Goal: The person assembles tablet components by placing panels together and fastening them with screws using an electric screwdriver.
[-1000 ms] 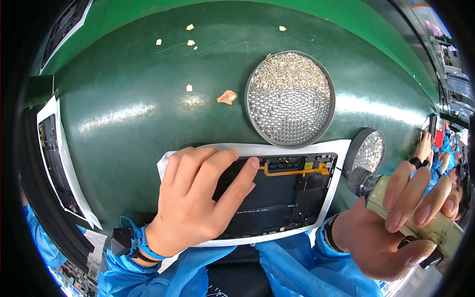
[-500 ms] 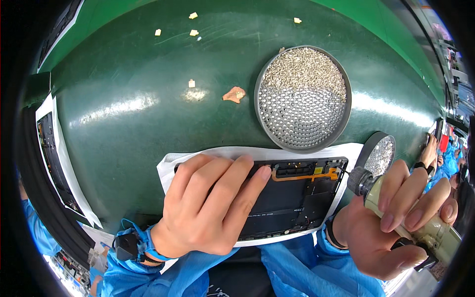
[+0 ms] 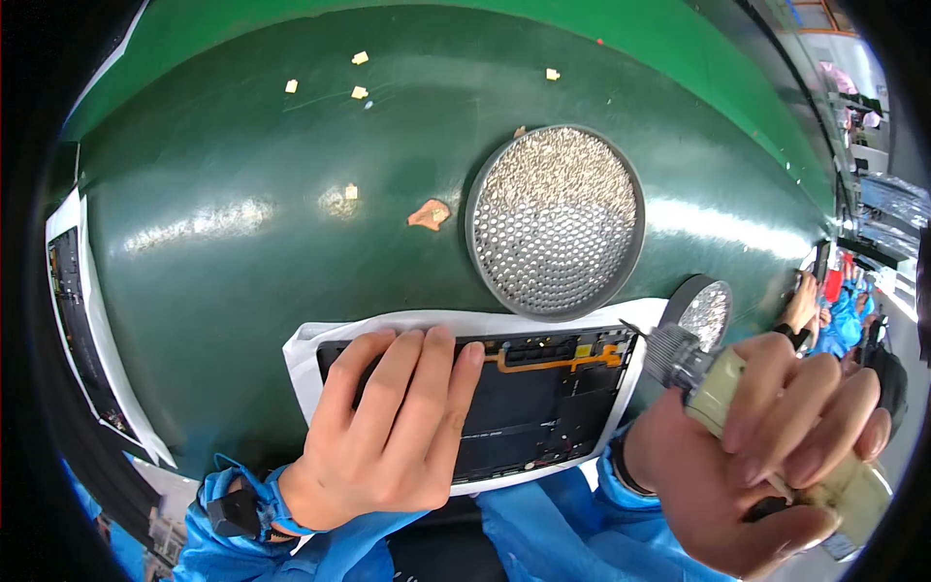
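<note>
The hands are working apart: the left hand (image 3: 388, 436) is lying palm-down with fingers outstretched over the left part of an opened tablet-like device (image 3: 538, 412), while the right hand (image 3: 693, 485) is wrapping firmly round a pale-green driver (image 3: 714, 396). For good control, the left hand should be bearing on the device's frame rather than its exposed parts, and the driver should be standing square to the surface, well clear of the orange ribbon cable (image 3: 543, 366). Its bit is ending near the device's upper-right corner; whether it is touching anything, this view is not letting me tell. The device is lying on a white sheet (image 3: 436, 322) on the green worktop (image 3: 242, 339), close before the person. Its inside is showing mostly matt black, with the orange cable running near its upper edge beside a yellow patch.
</note>
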